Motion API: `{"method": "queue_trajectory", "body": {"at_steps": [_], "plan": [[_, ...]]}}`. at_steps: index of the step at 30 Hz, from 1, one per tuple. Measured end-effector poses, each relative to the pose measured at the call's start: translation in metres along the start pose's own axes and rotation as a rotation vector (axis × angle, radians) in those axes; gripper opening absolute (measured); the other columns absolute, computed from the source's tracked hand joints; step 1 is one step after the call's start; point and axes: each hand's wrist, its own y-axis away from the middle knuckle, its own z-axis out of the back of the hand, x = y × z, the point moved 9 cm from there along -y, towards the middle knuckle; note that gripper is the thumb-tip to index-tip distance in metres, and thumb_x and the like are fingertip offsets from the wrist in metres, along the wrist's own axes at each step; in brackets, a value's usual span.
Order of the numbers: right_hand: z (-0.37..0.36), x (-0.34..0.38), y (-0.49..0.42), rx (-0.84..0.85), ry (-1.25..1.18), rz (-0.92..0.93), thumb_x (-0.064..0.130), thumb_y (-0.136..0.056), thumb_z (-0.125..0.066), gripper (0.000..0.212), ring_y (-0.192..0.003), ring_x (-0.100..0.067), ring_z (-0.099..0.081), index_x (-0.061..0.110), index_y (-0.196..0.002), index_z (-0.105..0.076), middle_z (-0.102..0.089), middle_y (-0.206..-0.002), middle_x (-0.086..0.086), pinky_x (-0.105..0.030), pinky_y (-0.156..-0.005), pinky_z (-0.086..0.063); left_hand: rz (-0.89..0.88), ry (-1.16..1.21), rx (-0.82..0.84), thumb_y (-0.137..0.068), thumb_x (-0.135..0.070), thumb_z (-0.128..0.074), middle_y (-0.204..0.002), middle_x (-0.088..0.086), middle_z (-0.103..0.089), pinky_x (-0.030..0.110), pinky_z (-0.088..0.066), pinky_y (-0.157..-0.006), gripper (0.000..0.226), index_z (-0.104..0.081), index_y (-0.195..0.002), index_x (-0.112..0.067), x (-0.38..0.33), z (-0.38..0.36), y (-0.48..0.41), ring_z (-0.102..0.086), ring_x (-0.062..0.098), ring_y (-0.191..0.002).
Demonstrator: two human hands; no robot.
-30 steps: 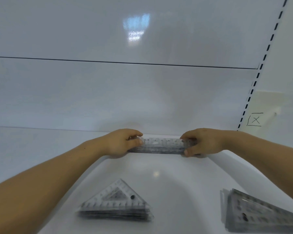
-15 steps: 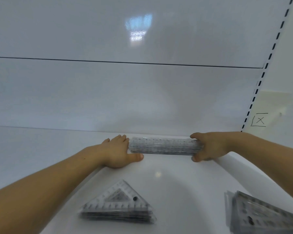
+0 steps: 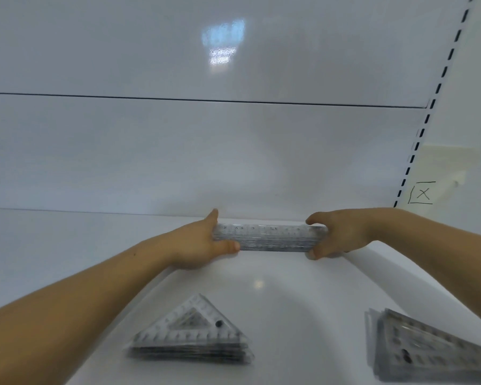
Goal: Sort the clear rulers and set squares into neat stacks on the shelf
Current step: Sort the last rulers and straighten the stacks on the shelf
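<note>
A stack of clear rulers lies across the back of the white shelf, close to the rear panel. My left hand presses its palm against the stack's left end, with fingers straight behind it and the thumb stretched along the front lower edge. My right hand curls round the right end, index finger on top and thumb below. A stack of small triangular set squares sits at the front left of the shelf. Another stack of clear set squares lies at the front right, partly cut off by the frame edge.
The glossy white back panel rises right behind the rulers. A slotted shelf upright runs up the right side, with a paper note marked X beside it. The shelf's raised right rim curves past my right forearm.
My left hand let go of the stack's end, lay flat beside it, and now stands on edge pressing against that end. The ruler stack shifted slightly right; my right hand kept its hold.
</note>
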Motion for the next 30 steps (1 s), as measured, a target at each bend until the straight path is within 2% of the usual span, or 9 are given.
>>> {"method": "queue_trajectory", "body": {"at_steps": [4,8,10,14,17,20,23,26,30], "plan": [[-0.001,0.005,0.000,-0.025,0.043,0.014,0.052,-0.078,-0.066,0.061,-0.098,-0.014,-0.055,0.026,-0.128,-0.044,-0.056,-0.104,0.010,-0.026,-0.080,-0.040,-0.006,0.029,0.003,-0.082,-0.065,-0.053,-0.157,-0.005,-0.021,0.024,-0.023,-0.107,0.103,0.010,-0.151,-0.021,-0.005,-0.006,-0.005,-0.030,0.016,-0.140],[0.004,-0.001,0.003,-0.023,0.111,-0.007,0.057,-0.077,-0.065,0.075,-0.111,-0.016,-0.049,0.030,-0.140,-0.033,-0.049,-0.123,0.006,-0.028,-0.092,-0.039,-0.099,-0.049,-0.041,-0.079,-0.058,-0.064,-0.156,-0.004,-0.022,0.029,-0.027,-0.110,0.101,0.001,-0.151,-0.029,-0.015,0.009,-0.004,-0.030,0.018,-0.139],[0.003,0.000,-0.001,-0.005,0.096,0.017,0.057,-0.075,-0.066,0.075,-0.108,-0.015,-0.054,0.033,-0.139,-0.034,-0.053,-0.120,0.008,-0.031,-0.095,-0.044,-0.154,-0.162,-0.047,-0.078,-0.055,-0.067,-0.155,-0.004,-0.023,0.033,-0.027,-0.112,0.098,-0.005,-0.151,-0.032,-0.023,0.012,-0.006,-0.027,0.018,-0.139],[0.000,0.010,-0.009,-0.032,0.079,0.105,0.071,-0.074,-0.054,0.054,-0.094,-0.017,-0.061,0.032,-0.111,-0.048,-0.063,-0.099,0.006,-0.037,-0.090,-0.050,-0.235,-0.304,-0.067,-0.084,-0.061,-0.053,-0.145,-0.002,-0.032,0.036,-0.029,-0.110,0.086,-0.010,-0.151,-0.028,-0.038,0.002,-0.008,-0.027,0.019,-0.134],[-0.004,0.018,-0.010,-0.133,0.169,0.194,0.066,-0.089,-0.033,0.040,-0.090,-0.018,-0.051,0.028,-0.099,-0.040,-0.048,-0.098,0.004,-0.032,-0.085,-0.041,-0.277,-0.346,-0.135,-0.091,-0.056,-0.045,-0.130,0.001,-0.041,0.032,-0.034,-0.101,0.065,-0.027,-0.143,-0.022,-0.041,-0.002,-0.008,-0.036,0.019,-0.122],[-0.006,0.023,-0.007,-0.200,0.247,0.255,0.062,-0.092,-0.030,0.036,-0.085,-0.016,-0.048,0.027,-0.098,-0.036,-0.046,-0.096,0.005,-0.027,-0.077,-0.036,-0.284,-0.381,-0.120,-0.094,-0.050,-0.043,-0.121,0.002,-0.047,0.029,-0.037,-0.091,0.048,-0.040,-0.130,-0.018,-0.041,-0.001,-0.011,-0.042,0.018,-0.109],[-0.004,0.024,-0.007,-0.231,0.350,0.269,0.063,-0.092,-0.029,0.040,-0.083,-0.018,-0.047,0.025,-0.106,-0.035,-0.047,-0.097,0.005,-0.028,-0.074,-0.035,-0.307,-0.384,-0.093,-0.094,-0.049,-0.045,-0.119,0.001,-0.048,0.029,-0.038,-0.088,0.046,-0.042,-0.127,-0.017,-0.042,-0.002,-0.012,-0.045,0.018,-0.105],[-0.004,0.026,-0.008,-0.260,0.400,0.287,0.064,-0.091,-0.031,0.047,-0.081,-0.019,-0.046,0.021,-0.110,-0.037,-0.051,-0.099,0.002,-0.029,-0.073,-0.036,-0.308,-0.248,-0.069,-0.093,-0.052,-0.045,-0.109,-0.007,-0.047,0.028,-0.037,-0.080,0.047,-0.041,-0.127,-0.021,-0.041,0.002,-0.011,-0.047,0.015,-0.096],[-0.003,0.025,-0.012,-0.256,0.394,0.289,0.064,-0.091,-0.032,0.047,-0.082,-0.019,-0.046,0.021,-0.109,-0.037,-0.056,-0.103,-0.001,-0.029,-0.072,-0.036,-0.299,-0.207,-0.089,-0.097,-0.044,-0.042,-0.086,-0.010,-0.046,0.025,-0.032,-0.064,0.019,-0.044,-0.095,-0.025,-0.043,0.005,-0.011,-0.046,0.011,-0.077]]}}
